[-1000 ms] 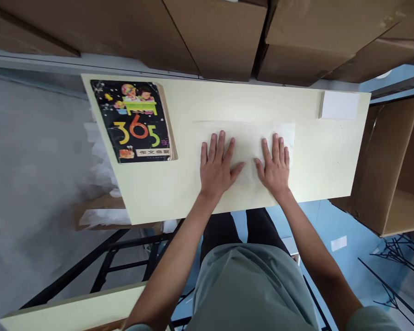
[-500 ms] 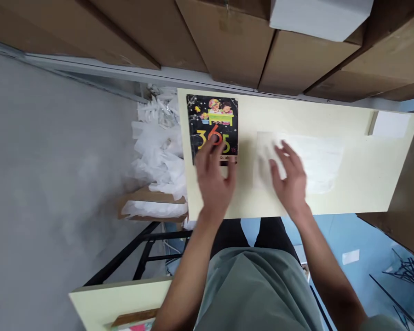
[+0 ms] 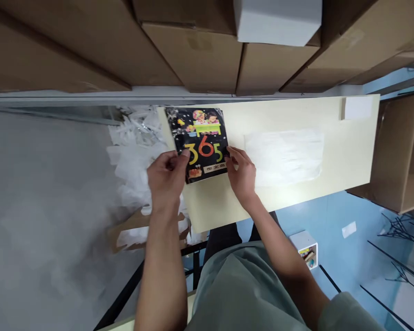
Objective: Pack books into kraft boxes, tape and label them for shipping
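Both hands are on the book [image 3: 202,145], one at each side of it. I see the left hand [image 3: 166,179] closed on the book's left edge, with the thumb lying on the black cover near the yellow "3" and the other fingers going under it. At the opposite side, the right hand [image 3: 242,172] touches the lower right corner with the fingertips; the fingers are bent, but I cannot tell if they really grip the book or only press against its edge.

I see the book at the left end of the pale yellow table [image 3: 338,161], near the far edge, and its left part reaches over the table's side. A thin white sheet [image 3: 284,156] lies flat on the table just to the right of the right hand, not touching it.

Under the book I cannot see, so whether it rests on the table or is lifted a little stays unclear to me. My left fingers hide part of the cover. A small white block [image 3: 358,107] sits at the far right corner. Beside the table on the left lies a pile of crumpled white wrapping [image 3: 134,151], partly hidden by the left hand. Cardboard boxes [image 3: 193,50] behind are cut off by the top edge.
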{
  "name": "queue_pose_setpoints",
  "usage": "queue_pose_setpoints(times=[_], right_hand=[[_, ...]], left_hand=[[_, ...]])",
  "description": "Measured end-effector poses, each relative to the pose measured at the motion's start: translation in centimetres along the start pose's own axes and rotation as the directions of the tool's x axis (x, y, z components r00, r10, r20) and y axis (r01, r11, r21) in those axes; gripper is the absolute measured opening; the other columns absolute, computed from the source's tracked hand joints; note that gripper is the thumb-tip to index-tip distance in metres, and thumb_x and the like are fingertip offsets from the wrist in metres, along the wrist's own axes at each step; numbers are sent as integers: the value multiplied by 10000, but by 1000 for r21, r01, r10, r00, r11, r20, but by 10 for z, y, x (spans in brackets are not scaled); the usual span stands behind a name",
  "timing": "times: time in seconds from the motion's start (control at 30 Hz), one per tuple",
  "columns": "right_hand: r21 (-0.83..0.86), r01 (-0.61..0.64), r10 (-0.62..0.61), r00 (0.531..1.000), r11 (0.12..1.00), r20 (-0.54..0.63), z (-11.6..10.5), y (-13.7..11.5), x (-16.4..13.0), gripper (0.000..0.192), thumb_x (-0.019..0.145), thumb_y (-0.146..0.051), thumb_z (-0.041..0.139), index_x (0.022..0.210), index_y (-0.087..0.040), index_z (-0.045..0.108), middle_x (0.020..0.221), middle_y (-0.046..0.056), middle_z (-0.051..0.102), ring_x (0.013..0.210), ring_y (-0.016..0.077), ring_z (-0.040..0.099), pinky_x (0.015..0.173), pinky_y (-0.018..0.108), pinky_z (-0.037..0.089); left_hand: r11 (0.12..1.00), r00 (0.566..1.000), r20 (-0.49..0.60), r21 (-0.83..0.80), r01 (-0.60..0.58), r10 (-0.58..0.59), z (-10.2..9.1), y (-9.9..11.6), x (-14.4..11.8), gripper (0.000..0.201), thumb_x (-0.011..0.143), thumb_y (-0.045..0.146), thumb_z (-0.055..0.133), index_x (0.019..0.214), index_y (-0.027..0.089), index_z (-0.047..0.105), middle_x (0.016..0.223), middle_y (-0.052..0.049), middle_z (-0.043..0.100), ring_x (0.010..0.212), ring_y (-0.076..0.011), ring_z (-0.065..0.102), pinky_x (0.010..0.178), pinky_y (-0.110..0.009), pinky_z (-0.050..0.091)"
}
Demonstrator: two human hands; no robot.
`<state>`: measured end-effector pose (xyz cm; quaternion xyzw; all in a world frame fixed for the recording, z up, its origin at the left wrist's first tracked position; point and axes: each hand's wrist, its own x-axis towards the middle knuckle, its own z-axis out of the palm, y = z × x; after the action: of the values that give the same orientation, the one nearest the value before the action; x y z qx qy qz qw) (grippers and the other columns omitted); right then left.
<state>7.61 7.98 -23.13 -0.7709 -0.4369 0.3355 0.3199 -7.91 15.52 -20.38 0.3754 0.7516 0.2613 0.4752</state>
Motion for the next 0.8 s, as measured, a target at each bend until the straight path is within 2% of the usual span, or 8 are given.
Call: queue_pose_setpoints(times=[0.1, 0.17, 0.27, 0.37, 0.47, 0.57, 0.7, 0.8], right_hand=[[229, -88, 56, 988, 969, 143, -13, 1, 1, 390, 1143, -438, 545, 1453, -265, 708, 1325, 80, 801, 1111, 221, 802, 957, 359, 706], [340, -147, 75, 974, 929, 215, -37, -2, -3, 461, 1137, -566, 530, 1440, -265, 705, 1218, 58, 825, 1086, 221, 799, 913, 345, 703], [357, -194, 129, 972, 914, 198, -94, -4, -15, 511, 1100, -660, 566, 1366, -257, 733, 1100, 45, 825, 1040, 229, 784, 873, 358, 688], [243, -240, 214, 968, 940, 131, -150, 8, -24, 465, 1051, -631, 680, 1290, -239, 754, 963, 30, 797, 914, 214, 751, 803, 344, 653], [113, -250, 237, 964, 962, 117, -175, 36, -22, 413, 1052, -591, 681, 1220, -222, 760, 894, 12, 759, 822, 183, 699, 754, 314, 613], [10, -217, 215, 969, 976, 119, -170, 65, -14, 384, 1078, -565, 637, 1182, -214, 754, 919, 27, 758, 811, 180, 689, 722, 308, 604], [-40, -142, 146, 979, 989, 143, -174, 84, -9, 332, 1108, -499, 601, 1155, -214, 764, 1099, 78, 765, 873, 178, 742, 734, 311, 646], [-92, -100, 105, 993, 991, 50, -210, 96, -5, 309, 1123, -451, 574, 1223, -220, 754, 1206, 97, 746, 902, 168, 746, 742, 313, 657]], left_hand=[[975, 982, -6, -120, -188, 188, -2, 16, -32, 373, 782, 467, 853, 874, 234, 576, 796, 27, 653, 774, -159, 651, 707, -273, 579], [954, 962, 5, -136, -269, 272, 0, 25, -61, 378, 803, 482, 851, 911, 252, 571, 858, 14, 681, 847, -183, 698, 721, -292, 602], [959, 972, 98, -210, -189, 213, 17, 29, -102, 279, 908, 475, 791, 975, 272, 612, 967, -10, 722, 933, -211, 737, 805, -353, 642], [970, 972, 207, -236, -62, 113, 52, 18, -127, 285, 966, 526, 753, 1027, 271, 640, 998, -22, 731, 933, -215, 731, 819, -368, 645], [988, 977, 200, -147, -49, 78, 91, -4, -134, 406, 968, 636, 715, 1064, 249, 638, 960, -26, 718, 880, -194, 708, 772, -328, 624], [997, 986, 152, -47, -61, 67, 120, -25, -128, 471, 946, 682, 702, 1070, 232, 643, 977, -43, 721, 908, -191, 701, 777, -303, 600], [995, 997, 48, 79, -57, 53, 135, -38, -120, 428, 961, 646, 683, 999, 222, 639, 926, -38, 695, 880, -189, 670, 756, -291, 563], [978, 995, -29, 190, -84, 91, 140, -38, -125, 397, 993, 620, 655, 988, 224, 624, 863, -17, 659, 837, -189, 646, 757, -300, 556]])
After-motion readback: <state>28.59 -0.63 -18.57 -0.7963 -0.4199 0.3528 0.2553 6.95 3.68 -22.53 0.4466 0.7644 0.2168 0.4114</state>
